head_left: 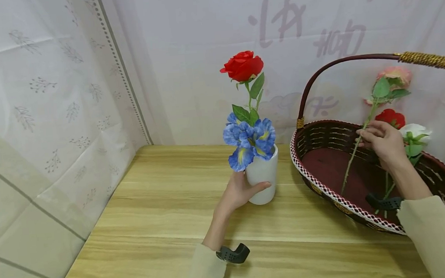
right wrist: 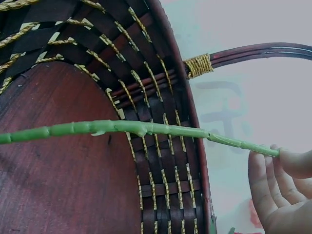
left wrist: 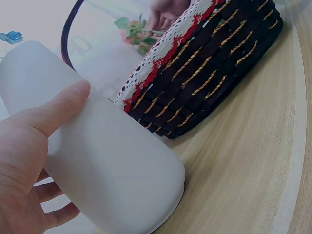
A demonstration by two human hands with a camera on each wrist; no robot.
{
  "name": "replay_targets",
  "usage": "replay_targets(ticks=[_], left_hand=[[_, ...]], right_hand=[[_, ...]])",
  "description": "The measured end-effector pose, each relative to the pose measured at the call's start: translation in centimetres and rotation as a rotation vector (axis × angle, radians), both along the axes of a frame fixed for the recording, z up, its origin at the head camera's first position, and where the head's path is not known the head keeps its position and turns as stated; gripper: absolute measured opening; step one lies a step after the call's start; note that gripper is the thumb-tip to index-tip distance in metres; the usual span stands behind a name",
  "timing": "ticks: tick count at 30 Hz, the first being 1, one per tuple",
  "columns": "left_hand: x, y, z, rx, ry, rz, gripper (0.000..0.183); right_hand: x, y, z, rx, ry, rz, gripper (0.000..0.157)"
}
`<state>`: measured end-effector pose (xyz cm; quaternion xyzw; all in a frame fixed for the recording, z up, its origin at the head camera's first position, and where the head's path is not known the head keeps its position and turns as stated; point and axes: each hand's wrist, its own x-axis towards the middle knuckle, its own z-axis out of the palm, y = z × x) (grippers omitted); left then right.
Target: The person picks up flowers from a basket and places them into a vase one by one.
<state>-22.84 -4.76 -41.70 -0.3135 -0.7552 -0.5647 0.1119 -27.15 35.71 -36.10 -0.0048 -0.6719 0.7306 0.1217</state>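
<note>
A white vase [head_left: 262, 177] stands on the table, holding a red rose [head_left: 243, 66] and a blue iris [head_left: 246, 139]. My left hand [head_left: 239, 192] grips the vase from its left side; in the left wrist view the thumb lies across the vase [left wrist: 112, 146] and the other fingers go behind it. Over the basket, my right hand [head_left: 388, 141] pinches the green stem [head_left: 352, 157] of a pink flower [head_left: 396, 76] between thumb and fingers. That stem [right wrist: 122, 127] slants down into the basket, its lower end above the basket floor in the head view.
The dark woven basket [head_left: 320, 186] with lace trim and a tall arched handle [head_left: 342, 59] stands right of the vase. A red flower [head_left: 390, 118] and a white flower [head_left: 415, 134] lean inside it. Patterned cloth [head_left: 185, 63] hangs behind the wooden table [head_left: 143, 232].
</note>
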Motion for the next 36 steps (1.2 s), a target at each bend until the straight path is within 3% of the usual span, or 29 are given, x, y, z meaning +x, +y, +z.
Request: replay_targets(ticks=[5,12,17,24,27,36], left_hand=[[0.0,0.0,-0.1,-0.002,-0.03,0.001,0.096],[0.1,0.0,0.0,-0.01,-0.02,0.002,0.095],[0.2,0.0,0.1,-0.003,-0.051,0.0,0.095],[-2.2,0.1,-3.3,-0.018,-0.031,0.012,0.101],[-2.0,0.2,-3.1,-0.011,-0.016,0.014,0.1],[0.0,0.0,-0.1,-0.004,-0.014,0.003,0.094]], right_hand=[[-0.1,-0.2,0.7,-0.031,0.046,-0.021,0.025],[0.1,-0.3,1.5,-0.169,0.116,-0.022,0.027],[0.4,-0.6,2.4,-0.253,0.156,0.005,0.027],[0.5,-1.2,4.1,-0.308,0.185,0.003,0.025],[0.4,-1.4,4.5,-0.339,0.199,-0.003,0.023],[0.9,-1.3,5.7,-0.524,0.216,0.048,0.022]])
